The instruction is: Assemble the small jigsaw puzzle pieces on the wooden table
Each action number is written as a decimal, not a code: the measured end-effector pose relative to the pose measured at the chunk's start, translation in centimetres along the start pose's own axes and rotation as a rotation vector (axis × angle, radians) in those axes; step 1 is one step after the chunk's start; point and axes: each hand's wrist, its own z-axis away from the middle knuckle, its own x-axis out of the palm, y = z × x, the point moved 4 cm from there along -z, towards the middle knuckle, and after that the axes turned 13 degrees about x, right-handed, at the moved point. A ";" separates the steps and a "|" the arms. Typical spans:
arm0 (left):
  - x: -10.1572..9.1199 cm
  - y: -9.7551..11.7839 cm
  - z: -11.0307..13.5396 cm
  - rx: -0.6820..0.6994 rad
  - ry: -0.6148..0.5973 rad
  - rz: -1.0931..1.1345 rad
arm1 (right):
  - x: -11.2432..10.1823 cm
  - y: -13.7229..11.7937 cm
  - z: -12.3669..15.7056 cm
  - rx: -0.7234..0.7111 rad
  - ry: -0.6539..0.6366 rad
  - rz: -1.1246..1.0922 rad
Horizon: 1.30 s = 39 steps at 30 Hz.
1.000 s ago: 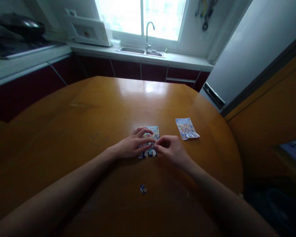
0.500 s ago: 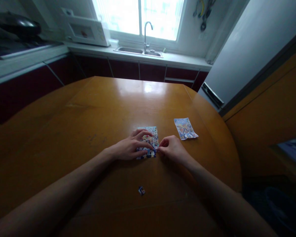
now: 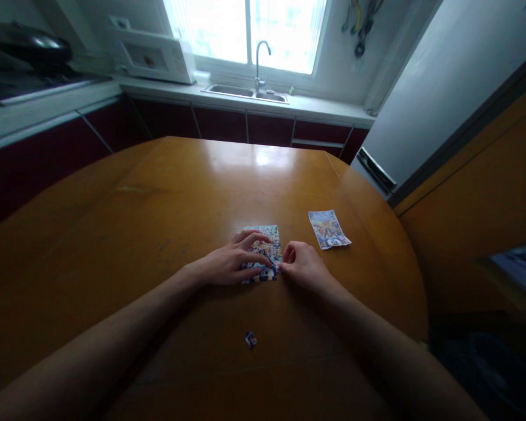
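Note:
A small colourful jigsaw puzzle (image 3: 267, 242) lies flat on the round wooden table (image 3: 193, 193). My left hand (image 3: 232, 263) rests on its left side with fingers stretched flat over the picture. My right hand (image 3: 304, 266) sits against the puzzle's lower right edge, fingers curled and pinched at the edge; what they hold, if anything, is hidden. One loose puzzle piece (image 3: 250, 339) lies on the table nearer to me. A printed picture card (image 3: 328, 229) lies to the right of the puzzle.
Beyond the table runs a kitchen counter with a sink and tap (image 3: 249, 88), a white microwave (image 3: 153, 55) and a dark pan on a hob (image 3: 30, 49). A grey refrigerator (image 3: 438, 88) stands at the right, past the table's edge.
My right hand has slid slightly left and down against the puzzle's lower right edge. My left hand stays on the puzzle. The view shifted a little.

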 end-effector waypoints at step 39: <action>-0.3 -0.4 0.2 -0.055 0.119 0.042 | -1.7 -4.1 5.8 -0.596 -0.364 -0.013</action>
